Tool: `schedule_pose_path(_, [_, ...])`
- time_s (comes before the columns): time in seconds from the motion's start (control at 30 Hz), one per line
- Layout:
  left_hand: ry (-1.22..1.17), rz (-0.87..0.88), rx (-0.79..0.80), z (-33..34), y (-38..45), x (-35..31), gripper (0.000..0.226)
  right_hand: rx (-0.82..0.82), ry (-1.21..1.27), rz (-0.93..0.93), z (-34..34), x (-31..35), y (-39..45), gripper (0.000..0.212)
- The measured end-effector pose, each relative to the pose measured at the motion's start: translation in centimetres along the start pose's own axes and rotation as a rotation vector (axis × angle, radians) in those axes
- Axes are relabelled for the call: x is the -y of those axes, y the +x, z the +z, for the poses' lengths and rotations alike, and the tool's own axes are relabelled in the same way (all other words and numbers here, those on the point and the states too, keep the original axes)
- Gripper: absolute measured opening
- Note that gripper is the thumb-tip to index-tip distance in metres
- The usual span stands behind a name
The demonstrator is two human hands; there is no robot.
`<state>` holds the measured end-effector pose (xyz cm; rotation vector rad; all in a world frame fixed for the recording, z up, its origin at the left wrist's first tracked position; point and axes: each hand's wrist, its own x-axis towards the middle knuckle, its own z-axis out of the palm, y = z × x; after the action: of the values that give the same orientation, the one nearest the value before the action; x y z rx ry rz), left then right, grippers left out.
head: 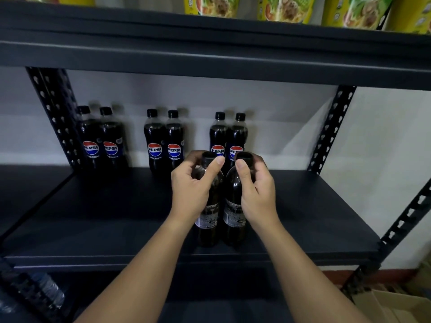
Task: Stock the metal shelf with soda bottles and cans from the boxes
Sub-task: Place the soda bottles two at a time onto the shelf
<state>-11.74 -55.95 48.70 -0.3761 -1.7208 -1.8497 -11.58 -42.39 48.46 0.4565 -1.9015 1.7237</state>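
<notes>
Two dark Pepsi bottles stand side by side near the front of the dark metal shelf (116, 217), back labels facing me. My left hand (190, 190) grips the neck of the left bottle (208, 220). My right hand (256, 190) grips the neck of the right bottle (234, 217). Against the back wall stand three pairs of Pepsi bottles: a left pair (102, 138), a middle pair (164, 141) and a right pair (227, 136) directly behind the held bottles.
An upper shelf beam (210, 59) hangs low overhead with yellow-green snack packets (286, 8) on it. Perforated uprights stand at left (56, 113) and right (331, 129). Water bottles (44, 292) lie lower left; a cardboard box (394, 306) sits lower right.
</notes>
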Motion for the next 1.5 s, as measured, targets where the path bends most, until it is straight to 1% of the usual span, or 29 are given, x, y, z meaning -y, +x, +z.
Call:
schedule_pose_path(0.17, [0.004,-0.018,-0.019,0.6,1.7,1.6,0.021,-0.043,-0.023,0.018,0.9,-2.1,2.2,0.032])
schedule_pose_path(0.3, [-0.019,-0.010,0.000,0.9,2.5,2.1,0.017,-0.075,-0.018,0.027,1.4,-3.2,3.2,0.034])
schedule_pose_path(0.37, [-0.009,0.008,0.002,0.8,2.8,2.5,0.014,-0.072,-0.023,0.034,1.5,-3.5,3.4,0.038])
schedule_pose_path(0.47, [0.012,-0.002,0.005,0.4,2.5,3.3,0.013,-0.031,-0.013,0.059,1.0,-3.7,3.1,0.038])
schedule_pose_path(0.5, [0.041,-0.010,0.018,0.2,2.1,3.6,0.017,-0.007,-0.008,0.060,0.6,-3.8,2.7,0.042])
schedule_pose_path(0.53, [0.077,-0.014,0.038,-0.1,1.6,4.0,0.025,0.017,-0.010,0.061,0.3,-3.9,2.2,0.049])
schedule_pose_path(0.6, [0.119,-0.025,0.069,-0.8,0.0,4.8,0.048,0.057,-0.024,0.079,-0.5,-4.7,0.7,0.066])
schedule_pose_path(0.67, [0.161,-0.053,0.045,-1.6,-1.5,5.9,0.067,0.074,-0.052,0.119,-1.1,-6.0,-1.0,0.078])
schedule_pose_path(0.73, [0.231,-0.092,-0.001,-2.1,-3.0,6.9,0.070,0.060,-0.106,0.172,-1.4,-7.4,-2.6,0.085])
schedule_pose_path(0.8, [0.276,-0.151,-0.014,-2.3,-4.1,7.4,0.066,0.052,-0.162,0.216,-1.5,-8.4,-3.8,0.086])
schedule_pose_path(0.9, [0.296,-0.194,-0.018,-2.3,-4.9,8.1,0.062,0.048,-0.204,0.247,-1.4,-9.1,-4.6,0.081])
schedule_pose_path(0.97, [0.289,-0.200,-0.018,-2.4,-4.8,8.4,0.063,0.037,-0.213,0.249,-1.4,-9.5,-4.6,0.078])
schedule_pose_path(1.13, [0.314,-0.191,0.005,-2.7,-5.0,8.6,0.056,0.055,-0.192,0.244,-1.7,-10.2,-4.9,0.072])
schedule_pose_path(1.23, [0.314,-0.189,0.026,-2.9,-5.2,8.3,0.059,0.079,-0.155,0.238,-1.9,-10.3,-5.1,0.067])
schedule_pose_path(1.37, [0.273,-0.200,0.016,-2.9,-5.3,7.8,0.061,0.072,-0.172,0.234,-1.9,-10.1,-5.2,0.075])
schedule_pose_path(1.43, [0.288,-0.201,-0.028,-2.9,-5.3,7.8,0.063,0.037,-0.217,0.224,-1.7,-9.8,-5.3,0.078])
schedule_pose_path(1.5, [0.317,-0.200,-0.078,-3.0,-5.2,8.0,0.062,-0.012,-0.271,0.201,-1.5,-9.8,-5.3,0.076])
